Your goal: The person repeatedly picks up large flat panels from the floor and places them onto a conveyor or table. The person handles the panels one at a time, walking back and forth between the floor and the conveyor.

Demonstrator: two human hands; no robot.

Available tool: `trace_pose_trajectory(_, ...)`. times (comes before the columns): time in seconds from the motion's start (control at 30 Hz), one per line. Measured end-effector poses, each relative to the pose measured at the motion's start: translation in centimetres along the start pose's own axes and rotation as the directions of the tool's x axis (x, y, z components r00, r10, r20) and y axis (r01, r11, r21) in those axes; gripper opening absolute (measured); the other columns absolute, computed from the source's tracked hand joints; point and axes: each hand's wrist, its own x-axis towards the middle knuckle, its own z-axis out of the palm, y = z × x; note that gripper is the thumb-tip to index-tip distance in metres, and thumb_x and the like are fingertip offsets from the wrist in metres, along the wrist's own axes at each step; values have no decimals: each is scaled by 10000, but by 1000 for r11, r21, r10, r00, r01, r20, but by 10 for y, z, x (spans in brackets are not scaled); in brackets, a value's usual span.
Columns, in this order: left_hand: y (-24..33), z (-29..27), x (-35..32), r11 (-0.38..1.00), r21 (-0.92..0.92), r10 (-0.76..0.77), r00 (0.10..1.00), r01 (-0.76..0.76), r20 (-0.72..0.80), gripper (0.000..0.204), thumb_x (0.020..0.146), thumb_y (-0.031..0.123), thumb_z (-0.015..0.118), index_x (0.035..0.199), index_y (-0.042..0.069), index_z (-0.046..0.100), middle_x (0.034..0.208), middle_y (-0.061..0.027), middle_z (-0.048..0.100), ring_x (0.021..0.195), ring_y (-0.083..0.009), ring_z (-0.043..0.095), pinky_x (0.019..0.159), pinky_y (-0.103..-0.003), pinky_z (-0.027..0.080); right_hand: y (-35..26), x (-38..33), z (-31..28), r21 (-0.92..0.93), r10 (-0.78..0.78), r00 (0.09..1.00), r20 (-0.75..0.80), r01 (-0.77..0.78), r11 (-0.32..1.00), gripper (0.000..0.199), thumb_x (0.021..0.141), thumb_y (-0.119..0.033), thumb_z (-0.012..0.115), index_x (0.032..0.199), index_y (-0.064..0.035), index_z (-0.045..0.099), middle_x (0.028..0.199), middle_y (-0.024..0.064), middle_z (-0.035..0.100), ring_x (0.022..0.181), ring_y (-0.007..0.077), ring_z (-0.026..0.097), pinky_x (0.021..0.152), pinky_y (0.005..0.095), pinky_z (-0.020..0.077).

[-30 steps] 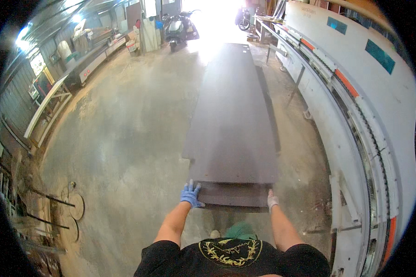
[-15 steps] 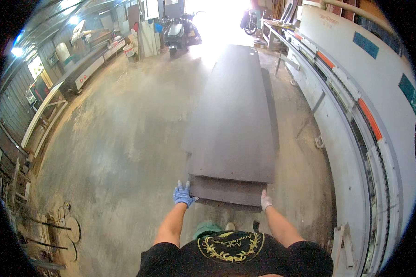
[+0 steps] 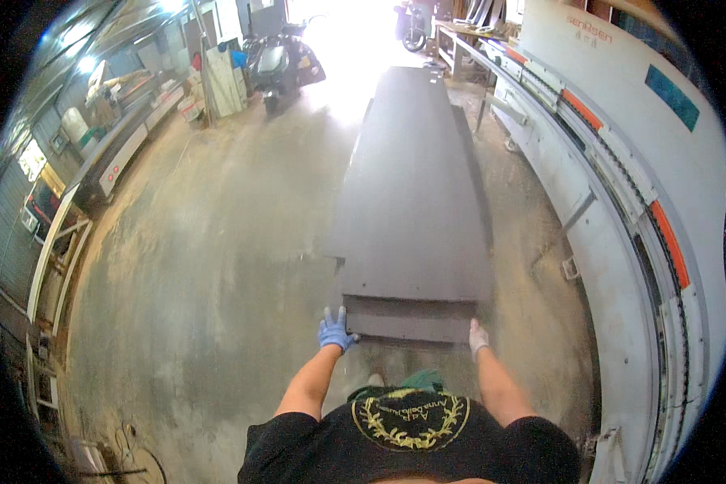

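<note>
A long dark grey panel [image 3: 418,185] lies lengthwise in front of me, on top of a stack. From beneath its near end sticks out another grey panel [image 3: 411,321], showing as a short strip. My left hand [image 3: 335,331], in a blue glove, is at that strip's left edge, fingers spread and thumb by the near corner. On the opposite side, my right hand [image 3: 478,335] in a pale glove rests against the right edge with its fingers stretched forward. Part of the right fingers is hidden along the edge.
A long pale machine [image 3: 613,234] with a chain track and orange strips runs along the right. At the left stands a long low bench [image 3: 129,153]. A scooter [image 3: 276,68] is parked near the bright doorway. Sawdust and scuffs cover the concrete floor [image 3: 210,266].
The view has shifted, so the stack and both hands sit slightly right and higher. Both hands stay at the lower panel's sides, and its strip now looks less slanted.
</note>
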Motion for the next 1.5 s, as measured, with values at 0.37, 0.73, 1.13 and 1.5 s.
trace_pose_trajectory(0.37,35,-62,226,997,-71,20,996,-27,-86,915,678,500,670,1415,272,177,1469,-179,96,1276,-406,278,1021,-453,308,-135,195,69,192,-38,989,146,9,981,652,858,-563,434,1128,20,546,1129,167,572,1041,265,526,872,357,404)
trace_pose_trajectory(0.73,-75,-65,344,896,-239,-367,927,374,74,863,736,497,616,1412,161,197,1441,-187,208,1319,-323,248,1054,-391,279,-280,361,134,307,104,979,178,-155,939,726,821,-613,463,1192,9,519,1217,114,525,1124,228,470,924,362,380)
trace_pose_trajectory(1.13,-300,-192,432,592,-316,-706,666,741,241,853,738,463,647,1359,5,283,1366,-231,344,1270,-336,339,1044,-382,298,-410,484,215,417,402,908,119,-413,810,802,802,-638,445,1365,-78,331,1359,115,389,1170,325,428,869,504,407)
trace_pose_trajectory(1.5,-246,-368,923,824,-504,-308,951,260,-14,803,776,439,627,1358,6,282,1389,-201,314,1296,-310,295,1068,-371,255,-716,578,279,-391,-273,667,-693,-30,920,526,775,-432,579,1171,-90,531,1133,148,575,1039,320,541,892,442,412)
